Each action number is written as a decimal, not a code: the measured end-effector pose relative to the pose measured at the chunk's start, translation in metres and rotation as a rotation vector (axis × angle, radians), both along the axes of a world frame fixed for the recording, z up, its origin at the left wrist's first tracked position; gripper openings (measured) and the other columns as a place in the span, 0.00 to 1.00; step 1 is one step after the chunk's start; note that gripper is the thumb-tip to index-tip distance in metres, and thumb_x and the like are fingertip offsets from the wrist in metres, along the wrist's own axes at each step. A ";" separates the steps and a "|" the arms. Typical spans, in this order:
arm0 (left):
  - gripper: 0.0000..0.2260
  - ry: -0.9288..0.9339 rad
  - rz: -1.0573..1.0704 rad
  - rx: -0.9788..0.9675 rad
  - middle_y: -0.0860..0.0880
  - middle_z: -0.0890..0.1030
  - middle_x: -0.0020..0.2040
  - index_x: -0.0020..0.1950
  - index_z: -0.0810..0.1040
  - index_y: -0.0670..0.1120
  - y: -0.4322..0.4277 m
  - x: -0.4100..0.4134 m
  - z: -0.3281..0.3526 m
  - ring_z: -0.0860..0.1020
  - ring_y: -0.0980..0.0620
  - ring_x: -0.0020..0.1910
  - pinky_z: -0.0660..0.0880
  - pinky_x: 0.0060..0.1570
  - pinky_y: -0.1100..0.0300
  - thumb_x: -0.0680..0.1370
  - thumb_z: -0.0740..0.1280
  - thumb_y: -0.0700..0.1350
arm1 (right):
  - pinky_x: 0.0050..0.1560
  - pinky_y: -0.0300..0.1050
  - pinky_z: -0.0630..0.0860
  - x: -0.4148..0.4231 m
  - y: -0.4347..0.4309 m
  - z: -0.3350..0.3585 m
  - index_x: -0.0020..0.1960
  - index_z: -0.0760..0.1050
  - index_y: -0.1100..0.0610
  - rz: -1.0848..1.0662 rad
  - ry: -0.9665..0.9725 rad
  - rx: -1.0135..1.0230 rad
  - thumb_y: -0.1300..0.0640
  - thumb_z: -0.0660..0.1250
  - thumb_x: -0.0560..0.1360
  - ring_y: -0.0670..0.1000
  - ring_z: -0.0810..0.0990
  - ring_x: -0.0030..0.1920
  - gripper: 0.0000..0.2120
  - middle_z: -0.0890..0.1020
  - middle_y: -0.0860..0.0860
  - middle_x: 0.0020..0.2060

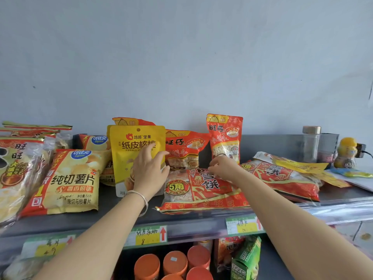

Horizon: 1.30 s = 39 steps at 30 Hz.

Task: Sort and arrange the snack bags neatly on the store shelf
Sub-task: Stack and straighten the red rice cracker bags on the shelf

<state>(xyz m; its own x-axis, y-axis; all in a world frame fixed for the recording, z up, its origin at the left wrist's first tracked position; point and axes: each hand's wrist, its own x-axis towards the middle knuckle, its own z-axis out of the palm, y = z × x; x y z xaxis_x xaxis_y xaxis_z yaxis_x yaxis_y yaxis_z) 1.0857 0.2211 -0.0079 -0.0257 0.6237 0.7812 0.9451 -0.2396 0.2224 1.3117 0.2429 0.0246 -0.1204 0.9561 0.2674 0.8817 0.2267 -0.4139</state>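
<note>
Two standing packs in hand on the shelf (181,220). Yellow pouch (137,146): upright, left hand (150,170) laid on its front, fingers fairly straight. Red bag (225,136): upright, right hand (224,167) at its base, fingers curled; whether they grip cannot be told. Recommended: seat both bases square, faces forward, behind the flat cracker bag (201,190).
</note>
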 end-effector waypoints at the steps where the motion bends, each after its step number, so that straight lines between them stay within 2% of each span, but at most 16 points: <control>1: 0.15 -0.003 0.011 -0.005 0.44 0.64 0.71 0.61 0.77 0.50 -0.004 0.001 -0.002 0.59 0.43 0.72 0.60 0.66 0.46 0.75 0.68 0.48 | 0.58 0.51 0.76 0.003 -0.001 -0.001 0.63 0.76 0.60 -0.013 -0.006 -0.001 0.53 0.63 0.78 0.57 0.78 0.56 0.17 0.80 0.56 0.58; 4: 0.12 -0.015 0.042 -0.026 0.44 0.66 0.70 0.59 0.78 0.51 -0.018 0.003 -0.008 0.63 0.42 0.69 0.64 0.62 0.46 0.75 0.68 0.48 | 0.49 0.49 0.77 0.009 -0.006 -0.006 0.53 0.78 0.59 -0.070 -0.002 -0.009 0.45 0.63 0.77 0.56 0.79 0.49 0.17 0.81 0.54 0.46; 5: 0.12 -0.013 0.053 -0.035 0.44 0.66 0.70 0.58 0.78 0.51 -0.022 0.003 -0.009 0.63 0.42 0.68 0.65 0.61 0.46 0.75 0.68 0.48 | 0.48 0.48 0.77 0.011 -0.009 -0.008 0.53 0.77 0.59 -0.090 -0.004 -0.020 0.43 0.62 0.77 0.55 0.79 0.47 0.19 0.80 0.54 0.46; 9: 0.13 -0.036 0.084 -0.083 0.46 0.68 0.69 0.59 0.77 0.52 -0.037 0.006 -0.012 0.66 0.43 0.67 0.67 0.59 0.48 0.75 0.67 0.50 | 0.56 0.51 0.74 0.015 -0.024 -0.010 0.68 0.69 0.57 -0.127 0.039 -0.053 0.44 0.60 0.77 0.58 0.76 0.56 0.25 0.74 0.58 0.63; 12: 0.13 -0.053 0.115 -0.159 0.47 0.70 0.66 0.60 0.76 0.52 -0.045 0.004 -0.011 0.67 0.45 0.65 0.71 0.56 0.49 0.76 0.65 0.51 | 0.54 0.49 0.75 0.020 -0.035 -0.010 0.70 0.67 0.57 -0.149 0.058 -0.083 0.47 0.61 0.77 0.57 0.76 0.54 0.25 0.73 0.59 0.63; 15: 0.10 -0.295 -0.030 -0.403 0.48 0.76 0.56 0.57 0.75 0.49 -0.055 0.008 -0.007 0.72 0.46 0.59 0.72 0.56 0.51 0.78 0.64 0.49 | 0.47 0.47 0.74 0.025 -0.043 -0.009 0.68 0.66 0.60 -0.208 0.113 -0.153 0.46 0.62 0.76 0.55 0.75 0.48 0.26 0.76 0.57 0.57; 18: 0.15 -0.694 -0.262 -0.713 0.50 0.75 0.57 0.63 0.74 0.45 -0.067 0.023 -0.002 0.73 0.48 0.57 0.69 0.55 0.57 0.79 0.63 0.50 | 0.59 0.48 0.74 0.029 -0.048 -0.008 0.70 0.65 0.62 -0.200 0.161 -0.270 0.42 0.62 0.77 0.57 0.76 0.59 0.30 0.75 0.58 0.62; 20: 0.12 -0.766 -0.304 -0.767 0.48 0.78 0.54 0.58 0.76 0.43 -0.070 0.028 0.000 0.78 0.53 0.47 0.72 0.47 0.62 0.79 0.64 0.49 | 0.64 0.50 0.72 0.032 -0.050 -0.007 0.70 0.67 0.62 -0.156 0.225 -0.330 0.42 0.63 0.76 0.58 0.75 0.63 0.31 0.74 0.59 0.65; 22: 0.08 -0.827 -0.316 -0.766 0.49 0.78 0.47 0.51 0.75 0.44 -0.073 0.031 0.004 0.79 0.58 0.38 0.74 0.41 0.66 0.78 0.65 0.49 | 0.58 0.52 0.76 0.037 -0.054 -0.005 0.68 0.67 0.61 -0.163 0.370 -0.353 0.42 0.67 0.74 0.57 0.79 0.57 0.31 0.78 0.58 0.59; 24: 0.15 -0.904 -0.325 -0.779 0.46 0.79 0.56 0.57 0.75 0.41 -0.072 0.030 0.007 0.79 0.50 0.51 0.74 0.54 0.58 0.78 0.65 0.50 | 0.43 0.48 0.78 0.042 -0.061 0.000 0.66 0.68 0.61 -0.180 0.519 -0.373 0.45 0.71 0.72 0.54 0.81 0.47 0.30 0.81 0.56 0.50; 25: 0.17 -0.941 -0.324 -0.799 0.43 0.78 0.60 0.61 0.75 0.40 -0.074 0.031 0.008 0.78 0.45 0.54 0.74 0.54 0.54 0.78 0.64 0.51 | 0.38 0.46 0.77 0.045 -0.064 0.002 0.65 0.69 0.60 -0.186 0.555 -0.382 0.46 0.72 0.72 0.53 0.82 0.44 0.28 0.81 0.56 0.48; 26: 0.18 -0.982 -0.341 -0.813 0.39 0.78 0.60 0.61 0.75 0.40 -0.079 0.032 0.010 0.78 0.43 0.51 0.75 0.48 0.53 0.78 0.64 0.51 | 0.36 0.45 0.77 0.047 -0.067 0.005 0.63 0.69 0.60 -0.194 0.572 -0.382 0.48 0.72 0.72 0.53 0.82 0.43 0.26 0.81 0.56 0.47; 28: 0.17 -1.071 -0.359 -0.837 0.37 0.80 0.57 0.59 0.76 0.40 -0.087 0.036 0.011 0.78 0.42 0.43 0.75 0.40 0.55 0.79 0.63 0.52 | 0.40 0.48 0.79 0.052 -0.073 0.009 0.62 0.69 0.60 -0.222 0.606 -0.351 0.48 0.71 0.72 0.55 0.83 0.44 0.25 0.82 0.57 0.48; 31: 0.17 -1.209 -0.387 -0.907 0.39 0.80 0.51 0.55 0.76 0.42 -0.095 0.047 0.010 0.79 0.43 0.41 0.76 0.42 0.53 0.78 0.64 0.54 | 0.56 0.55 0.79 0.066 -0.080 0.011 0.62 0.68 0.61 -0.238 0.725 -0.279 0.47 0.69 0.72 0.59 0.82 0.51 0.26 0.81 0.59 0.53; 34: 0.22 -1.225 -0.383 -0.946 0.41 0.81 0.55 0.58 0.77 0.42 -0.102 0.064 0.006 0.80 0.42 0.52 0.77 0.52 0.50 0.74 0.67 0.58 | 0.55 0.59 0.78 0.081 -0.089 0.011 0.53 0.69 0.61 -0.208 0.951 -0.216 0.45 0.70 0.71 0.61 0.83 0.49 0.22 0.82 0.60 0.52; 39: 0.23 -1.195 -0.459 -0.835 0.41 0.82 0.52 0.60 0.77 0.43 -0.117 0.092 -0.004 0.80 0.43 0.52 0.76 0.56 0.49 0.75 0.65 0.59 | 0.58 0.57 0.78 0.096 -0.110 0.011 0.63 0.71 0.59 -0.138 1.137 -0.255 0.42 0.68 0.73 0.60 0.84 0.49 0.26 0.83 0.58 0.51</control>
